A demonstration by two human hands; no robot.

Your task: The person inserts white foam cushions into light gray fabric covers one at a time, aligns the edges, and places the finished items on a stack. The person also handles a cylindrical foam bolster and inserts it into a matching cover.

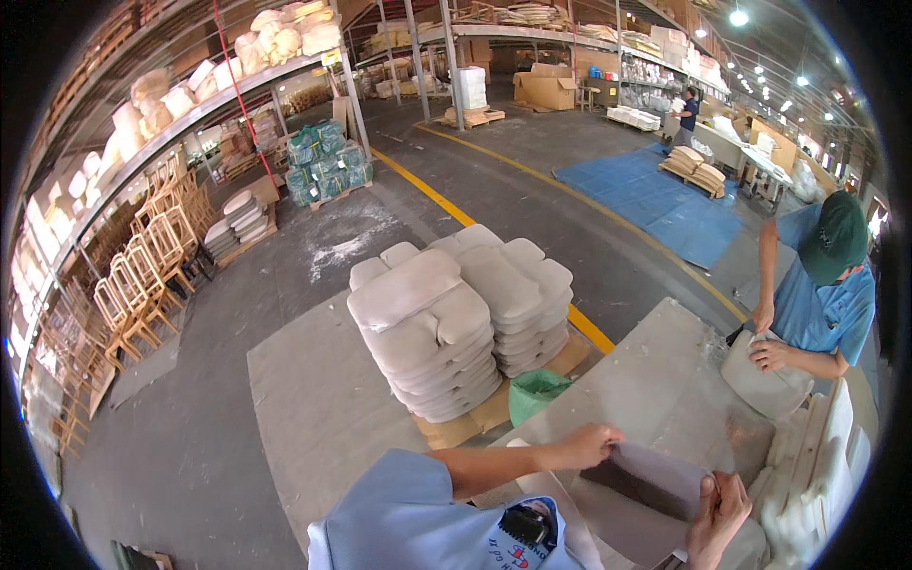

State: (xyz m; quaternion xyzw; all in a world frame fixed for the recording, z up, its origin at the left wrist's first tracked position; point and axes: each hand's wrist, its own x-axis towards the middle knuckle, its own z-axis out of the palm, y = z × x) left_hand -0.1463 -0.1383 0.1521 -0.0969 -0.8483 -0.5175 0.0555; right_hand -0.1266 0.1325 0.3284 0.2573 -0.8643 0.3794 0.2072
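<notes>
My left hand pinches the far left corner of a thin sheet, pale on its upper part with a dark brown area below. My right hand grips the sheet's right edge, thumb on top. The sheet is stretched between both hands over a pale cushion-like piece, which lies against the near side of the worktable. My body partly hides this piece. Whether the dark area is the sheet's other face or something under it, I cannot tell.
Across the table's right end a co-worker handles a pale cushion. Several pale pieces lean in a stack at my right. A green sack stands by the table, before tall cushion stacks. Wooden chair frames line the left.
</notes>
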